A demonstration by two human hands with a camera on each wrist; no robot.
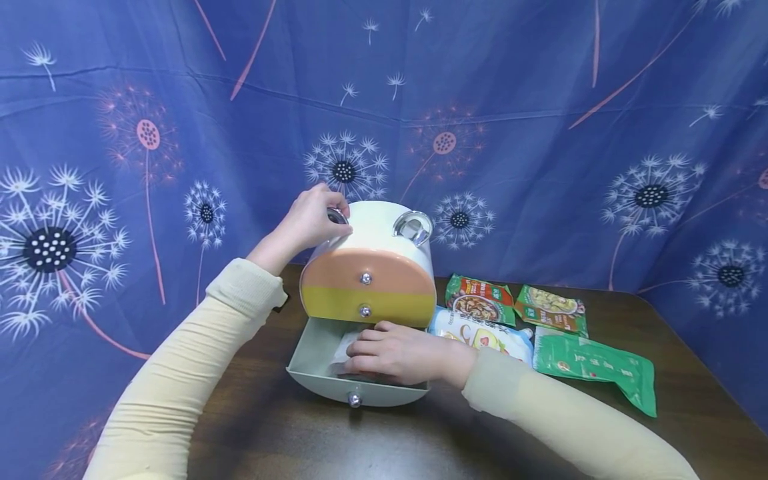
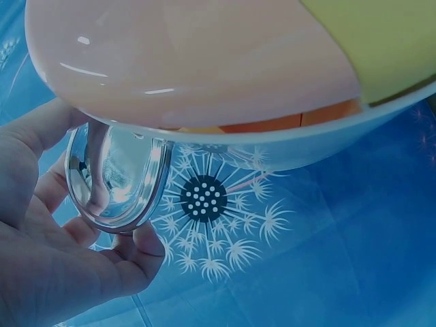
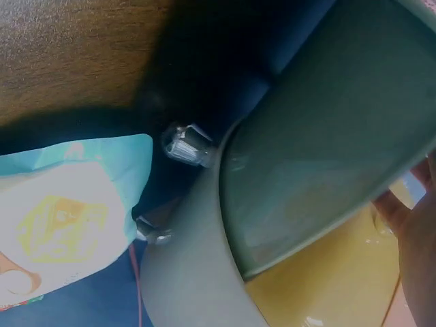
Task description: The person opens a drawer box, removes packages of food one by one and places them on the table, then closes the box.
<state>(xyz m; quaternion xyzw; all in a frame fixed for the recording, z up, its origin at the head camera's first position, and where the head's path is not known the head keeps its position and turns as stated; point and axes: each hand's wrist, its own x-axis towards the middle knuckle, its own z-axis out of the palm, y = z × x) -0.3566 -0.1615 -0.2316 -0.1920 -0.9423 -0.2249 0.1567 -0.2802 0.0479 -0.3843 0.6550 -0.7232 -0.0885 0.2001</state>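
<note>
A rounded white cabinet [image 1: 375, 217] with an orange and yellow front stands on the table, its grey-green bottom drawer [image 1: 315, 385] pulled out. My left hand [image 1: 315, 213] grips the left silver ring [image 2: 116, 177] on its top; the thumb and fingers curl round the ring's rim in the left wrist view. Inside the drawer is my right hand [image 1: 390, 353], fingers bent over a whitish packet [image 1: 345, 348] that they mostly cover. At the right edge of the right wrist view, only part of the right hand [image 3: 419, 238] shows.
Right of the cabinet lie a white and blue spouted pouch [image 1: 480, 333], a red and green packet [image 1: 480, 298], an orange and green packet [image 1: 552, 310] and a long green packet [image 1: 594, 360]. A second silver ring [image 1: 414, 228] tops the cabinet. Behind hangs a blue dandelion-print curtain [image 1: 522, 133].
</note>
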